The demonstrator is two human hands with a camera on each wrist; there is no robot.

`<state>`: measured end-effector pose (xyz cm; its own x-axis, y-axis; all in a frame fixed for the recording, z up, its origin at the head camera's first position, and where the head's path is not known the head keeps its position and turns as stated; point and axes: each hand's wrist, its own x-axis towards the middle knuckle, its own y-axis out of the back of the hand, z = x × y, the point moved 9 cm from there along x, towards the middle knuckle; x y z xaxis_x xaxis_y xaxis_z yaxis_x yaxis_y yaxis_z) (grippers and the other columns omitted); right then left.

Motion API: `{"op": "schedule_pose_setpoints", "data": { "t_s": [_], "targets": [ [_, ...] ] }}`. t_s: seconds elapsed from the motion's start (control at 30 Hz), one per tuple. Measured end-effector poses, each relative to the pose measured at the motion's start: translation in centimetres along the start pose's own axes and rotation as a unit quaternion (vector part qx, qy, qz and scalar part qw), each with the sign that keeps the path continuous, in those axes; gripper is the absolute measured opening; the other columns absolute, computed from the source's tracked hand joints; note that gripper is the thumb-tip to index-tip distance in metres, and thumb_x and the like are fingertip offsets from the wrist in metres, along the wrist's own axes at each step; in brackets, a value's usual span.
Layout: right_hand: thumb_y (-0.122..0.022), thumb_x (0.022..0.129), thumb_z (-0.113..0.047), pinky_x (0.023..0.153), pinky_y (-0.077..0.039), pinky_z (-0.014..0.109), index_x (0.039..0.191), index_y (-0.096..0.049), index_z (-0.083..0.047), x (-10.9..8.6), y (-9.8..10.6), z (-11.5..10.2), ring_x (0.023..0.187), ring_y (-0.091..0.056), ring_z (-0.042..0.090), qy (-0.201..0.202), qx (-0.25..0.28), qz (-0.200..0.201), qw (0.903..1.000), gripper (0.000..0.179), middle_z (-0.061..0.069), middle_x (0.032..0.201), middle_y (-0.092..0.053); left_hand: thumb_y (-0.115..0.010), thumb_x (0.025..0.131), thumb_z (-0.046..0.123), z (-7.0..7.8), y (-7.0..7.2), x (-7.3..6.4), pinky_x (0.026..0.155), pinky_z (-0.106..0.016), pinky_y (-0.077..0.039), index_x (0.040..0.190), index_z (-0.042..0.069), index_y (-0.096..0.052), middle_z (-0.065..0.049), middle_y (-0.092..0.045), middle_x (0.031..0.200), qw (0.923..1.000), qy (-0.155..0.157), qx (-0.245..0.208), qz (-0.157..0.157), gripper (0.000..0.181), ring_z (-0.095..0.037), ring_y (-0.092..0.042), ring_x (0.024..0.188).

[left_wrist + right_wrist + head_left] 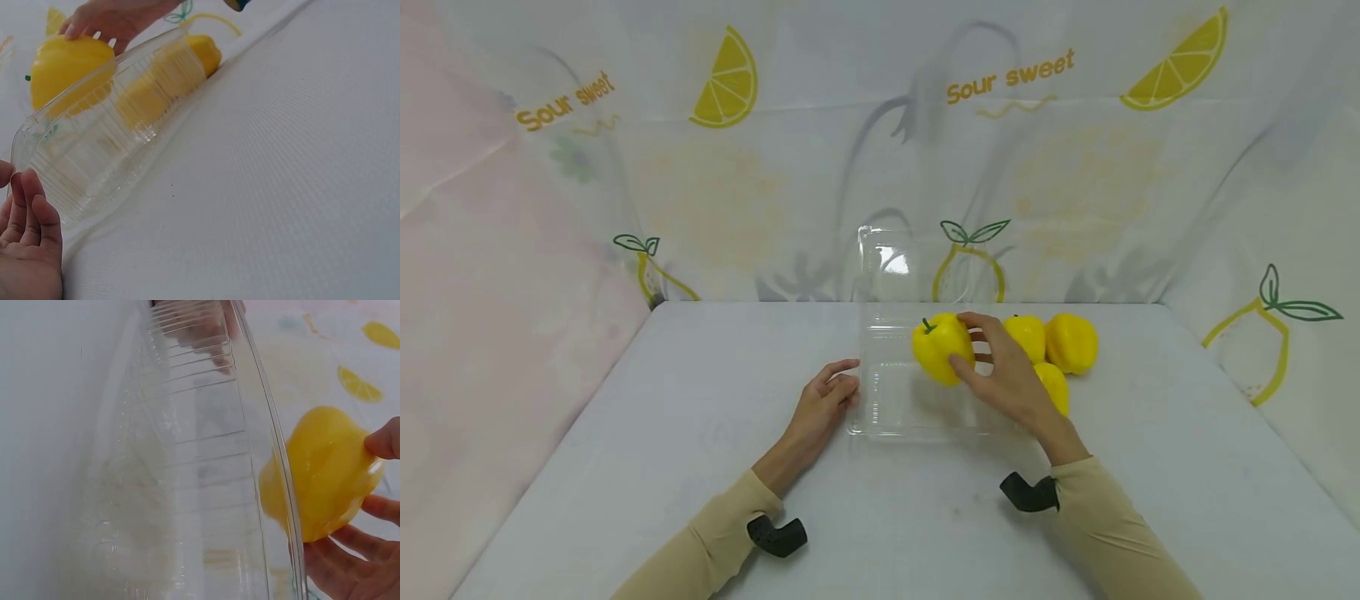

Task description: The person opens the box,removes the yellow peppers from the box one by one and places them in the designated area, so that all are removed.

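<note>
A yellow bell pepper (937,350) with a green stem is held in my right hand (1011,375), thumb on the near side and fingers round the far side. It hangs over the clear plastic container (895,429), whose hinged lid (880,267) stands up at the back. At the container's left edge is my left hand (827,400); in the left wrist view its thumb and fingers (31,206) pinch the rim near a corner. Beyond the clear wall in the right wrist view, the held pepper shows between thumb and fingertips.
Several more yellow peppers (1071,343) sit together just right of the container, partly behind my right hand and wrist. A white cloth covers the table (700,400). Behind it hangs a lemon-print curtain (820,167). Both wrists carry black mounts (777,537).
</note>
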<state>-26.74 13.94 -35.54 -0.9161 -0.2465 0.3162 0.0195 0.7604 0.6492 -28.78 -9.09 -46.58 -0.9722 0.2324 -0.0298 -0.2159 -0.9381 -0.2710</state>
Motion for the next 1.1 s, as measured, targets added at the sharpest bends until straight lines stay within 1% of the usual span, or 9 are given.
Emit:
{"op": "schedule_pose_setpoints", "data": {
  "t_s": [0.17, 0.43, 0.53, 0.7, 1.1],
  "targets": [
    [-0.064, 0.09, -0.026, 0.092, -0.05, 0.042, 0.139, -0.037, -0.013, -0.3, 0.8, 0.1, 0.121, -0.049, 0.025, 0.007, 0.001, 0.006, 1.0, 0.058, 0.004, 0.141, -0.042, -0.053, 0.094, 0.008, 0.0, 0.0, 0.0, 0.067, -0.017, -0.042, 0.133, 0.001, -0.043, 0.009, -0.058, 0.079, 1.0, -0.002, 0.002, 0.0, 0.04, -0.007, -0.05, 0.072],
    [-0.063, 0.09, -0.025, 0.092, -0.051, 0.042, 0.138, -0.039, -0.013, -0.7, 2.2, 0.8, 0.119, -0.049, 0.024, 0.0, 0.016, 0.02, 0.9997, 0.055, 0.005, 0.139, -0.044, -0.054, 0.094, 0.008, -0.1, 0.0, 0.1, 0.068, -0.017, -0.042, 0.132, 0.001, -0.043, 0.008, -0.058, 0.079, 1.0, 0.002, -0.003, 0.001, 0.04, -0.007, -0.051, 0.072],
    [-0.063, 0.09, -0.024, 0.091, -0.05, 0.043, 0.139, -0.038, -0.013, -0.9, 2.5, 1.1, 0.119, -0.05, 0.026, 0.001, 0.018, 0.02, 0.9996, 0.056, 0.006, 0.139, -0.044, -0.054, 0.094, 0.008, -0.1, 0.0, 0.1, 0.068, -0.017, -0.042, 0.133, 0.001, -0.043, 0.009, -0.058, 0.078, 1.0, 0.003, -0.006, 0.001, 0.04, -0.007, -0.051, 0.072],
    [-0.062, 0.091, -0.024, 0.092, -0.05, 0.045, 0.139, -0.037, -0.013, -1.0, 3.2, 1.6, 0.119, -0.05, 0.028, -0.008, 0.022, 0.025, 0.9994, 0.055, 0.007, 0.138, -0.044, -0.054, 0.095, 0.009, 0.0, 0.1, 0.1, 0.068, -0.018, -0.041, 0.133, 0.001, -0.043, 0.009, -0.058, 0.079, 1.0, 0.002, -0.004, 0.003, 0.041, -0.008, -0.051, 0.072],
    [-0.06, 0.092, -0.025, 0.088, -0.051, 0.045, 0.138, -0.038, -0.007, -1.4, 4.7, 2.4, 0.116, -0.053, 0.031, -0.011, 0.0, 0.04, 0.9991, 0.054, 0.012, 0.137, -0.046, -0.054, 0.094, 0.008, 0.0, 0.0, 0.0, 0.068, -0.018, -0.042, 0.132, 0.002, -0.045, 0.007, -0.058, 0.08, 1.0, 0.004, 0.0, 0.008, 0.039, -0.008, -0.051, 0.073]
  ]
}}
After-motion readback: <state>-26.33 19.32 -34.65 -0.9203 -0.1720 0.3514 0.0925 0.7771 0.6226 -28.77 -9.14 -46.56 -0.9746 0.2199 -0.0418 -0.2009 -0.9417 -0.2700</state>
